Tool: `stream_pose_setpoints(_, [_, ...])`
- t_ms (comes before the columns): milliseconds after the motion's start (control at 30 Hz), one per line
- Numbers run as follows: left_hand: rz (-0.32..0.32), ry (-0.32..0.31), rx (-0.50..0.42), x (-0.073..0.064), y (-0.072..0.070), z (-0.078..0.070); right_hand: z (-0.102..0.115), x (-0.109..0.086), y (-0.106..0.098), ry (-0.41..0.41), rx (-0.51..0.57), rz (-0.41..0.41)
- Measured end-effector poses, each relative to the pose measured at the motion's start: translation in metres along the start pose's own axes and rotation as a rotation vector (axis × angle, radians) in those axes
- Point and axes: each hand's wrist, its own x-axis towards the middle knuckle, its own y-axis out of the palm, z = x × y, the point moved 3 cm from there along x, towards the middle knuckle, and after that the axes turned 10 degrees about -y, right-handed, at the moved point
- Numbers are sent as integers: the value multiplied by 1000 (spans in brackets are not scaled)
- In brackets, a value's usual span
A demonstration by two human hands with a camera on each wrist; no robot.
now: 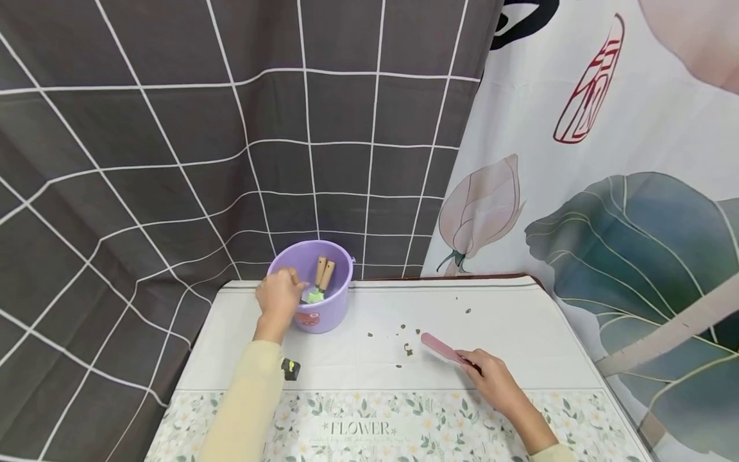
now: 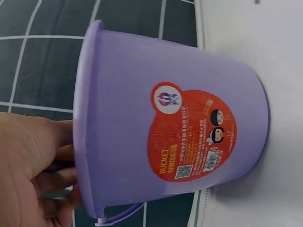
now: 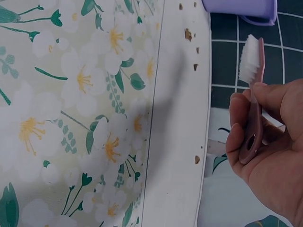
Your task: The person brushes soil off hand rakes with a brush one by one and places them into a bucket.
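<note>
My left hand (image 1: 279,298) is at the near left rim of a purple bucket (image 1: 328,317). Its fingers grip a wooden handle (image 2: 65,153); the rest of that tool is hidden by the bucket wall. Two more wooden-handled small garden tools (image 1: 326,276) with light green heads lean inside the bucket. Over the right part of the table, my right hand (image 1: 491,380) holds a pink brush (image 3: 255,111) by its handle. White bristles (image 3: 249,59) show in the right wrist view, raised off the tabletop.
Several brown crumbs (image 1: 408,350) lie scattered on the white tabletop (image 1: 358,366) between bucket and brush. A small black object (image 1: 291,369) with a yellow-green mark shows beside the left sleeve. A flower-patterned cloth (image 1: 358,410) covers the near side. Dark checked fabric (image 1: 340,167) hangs behind.
</note>
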Motion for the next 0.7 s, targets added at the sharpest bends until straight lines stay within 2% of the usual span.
stream_pose_setpoints(200, [82, -2, 90, 3, 16, 1, 0, -4, 1, 43, 17, 15])
stream_pose_setpoints(533, [144, -14, 145, 16, 23, -8, -3, -2, 1, 39, -10, 2])
stream_pose_setpoints(700, [139, -23, 157, 20, 25, -9, -2, 1, 0, 51, -1, 3])
